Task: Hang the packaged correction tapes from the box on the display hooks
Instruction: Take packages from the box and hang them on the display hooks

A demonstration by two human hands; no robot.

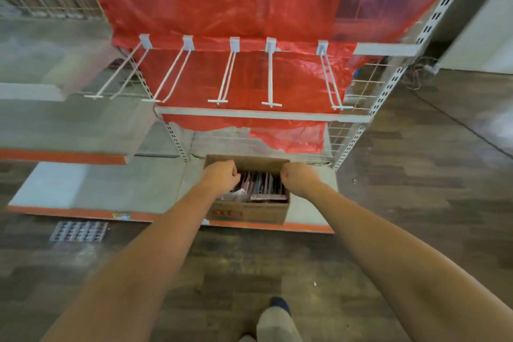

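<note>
Down on the bottom shelf (97,191), inside the open cardboard box (249,212), the packaged correction tapes (261,184) stand on edge in a tight row, with one flat pack lying across the near end and a crumpled bit of clear wrapping beside it. None has reached the display hooks (270,75) yet; all five white hooks above jut out bare from the rail in front of the red plastic sheet (222,3).

Both hands reach down into the box. The left hand (220,175) hovers over the left end of the row, its fingers curled under; whether they already pinch a pack, I cannot tell, since the knuckles hide the fingertips. The right hand (298,178) is at the right wall of the box, also curled, and again its grasp is hidden.

The step in hand looks like the first pick. It should go best if one hand steadies the box or parts the row while the other lifts a pack or a small stack straight up by its top edge, keeping the hang holes aligned and uppermost so they slide onto a hook without re-gripping. Pulling at an angle could drag neighbouring packs out.
</note>
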